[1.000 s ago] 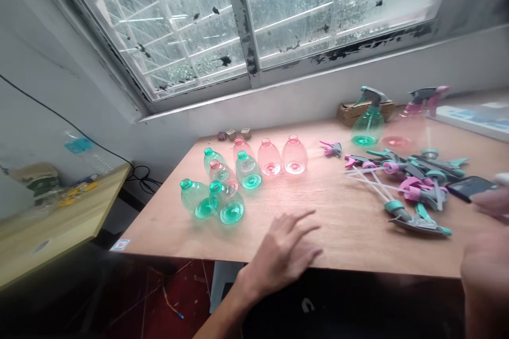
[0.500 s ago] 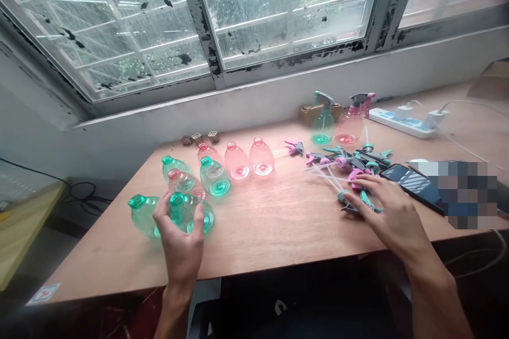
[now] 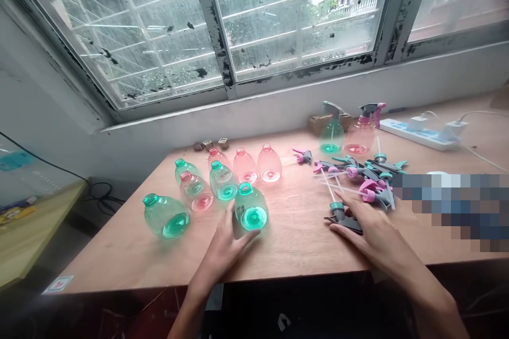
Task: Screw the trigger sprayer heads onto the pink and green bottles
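My left hand (image 3: 234, 241) is closed around the lower part of a green see-through bottle (image 3: 251, 209) that has no cap. On the right, my right hand (image 3: 369, 228) grips a dark grey trigger sprayer (image 3: 342, 218) with a green collar, its thin clear tube pointing up and away. Just beyond that hand lies a pile of trigger sprayers (image 3: 368, 169) in grey, pink and green. Left of the held bottle rests another green bottle (image 3: 167, 217), leaning over. Behind stand several more open-necked bottles, among them a pink bottle (image 3: 269, 164) and a green bottle (image 3: 223, 183).
At the back, a green spray bottle (image 3: 332, 135) and a pink spray bottle (image 3: 360, 135) have sprayers fitted, before a small cardboard box (image 3: 314, 124). A white power strip (image 3: 417, 135) lies at the back right. Small blocks (image 3: 223, 143) sit near the wall.
My left hand has brought the green bottle right, away from the other bottles. My right hand has taken hold of a grey sprayer and drawn it nearer, off the pile. The view has shifted slightly.
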A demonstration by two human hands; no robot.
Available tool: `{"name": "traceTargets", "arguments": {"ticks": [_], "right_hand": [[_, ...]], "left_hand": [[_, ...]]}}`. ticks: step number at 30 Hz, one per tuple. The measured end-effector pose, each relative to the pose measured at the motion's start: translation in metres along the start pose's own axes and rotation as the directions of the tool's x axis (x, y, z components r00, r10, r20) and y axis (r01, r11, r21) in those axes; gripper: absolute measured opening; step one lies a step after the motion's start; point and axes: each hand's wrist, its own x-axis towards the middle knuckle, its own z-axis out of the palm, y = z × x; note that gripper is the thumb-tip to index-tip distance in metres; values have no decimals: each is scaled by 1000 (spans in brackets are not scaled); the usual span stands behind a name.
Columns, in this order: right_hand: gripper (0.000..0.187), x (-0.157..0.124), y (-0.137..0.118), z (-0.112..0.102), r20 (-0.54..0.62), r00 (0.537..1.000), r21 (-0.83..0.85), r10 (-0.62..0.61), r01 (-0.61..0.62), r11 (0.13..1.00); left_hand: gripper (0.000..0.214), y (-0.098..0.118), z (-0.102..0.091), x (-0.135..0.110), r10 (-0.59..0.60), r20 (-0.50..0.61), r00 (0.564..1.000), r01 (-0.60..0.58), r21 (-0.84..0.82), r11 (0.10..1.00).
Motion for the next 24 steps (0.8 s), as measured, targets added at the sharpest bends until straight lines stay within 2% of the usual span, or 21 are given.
{"name": "traceTargets", "arguments": {"ticks": [3,5,7,9,11,13,16,20,24], "right_hand": [[66,-5,-12,-5,24,999,216,37,-42,975],[59,-9,-20,-4,31,999,473,44,-54,879],[43,-13,-27,1,-49,992,732,115,-43,680],[31,-15,-33,8,-145,951,903,273,14,430],[32,-15,-37,13,-144,904,972,404,52,230],[34,-14,-38,13,-90,894,993,439,45,112],[35,-13,-36,10,-25,913,999,408,10,38],[37,-15,-33,11,40,933,999,357,-50,17],[36,-15,-30,14,92,928,994,360,-107,23]], "left_hand": [[73,1,2,-6,33,-63,998,-34,-23,999],[70,4,7,-12,36,-99,994,-41,-52,998],[69,7,13,-18,15,-82,997,-24,-109,994],[68,10,19,-21,-22,-42,999,13,-202,979],[69,12,22,-22,-46,-20,999,38,-288,957],[69,13,22,-22,-44,-18,999,36,-332,943],[69,15,20,-21,-9,-15,1000,4,-328,945],[72,16,17,-22,29,-5,1000,-30,-269,963],[73,14,17,-22,46,-7,999,-46,-254,966]]}}
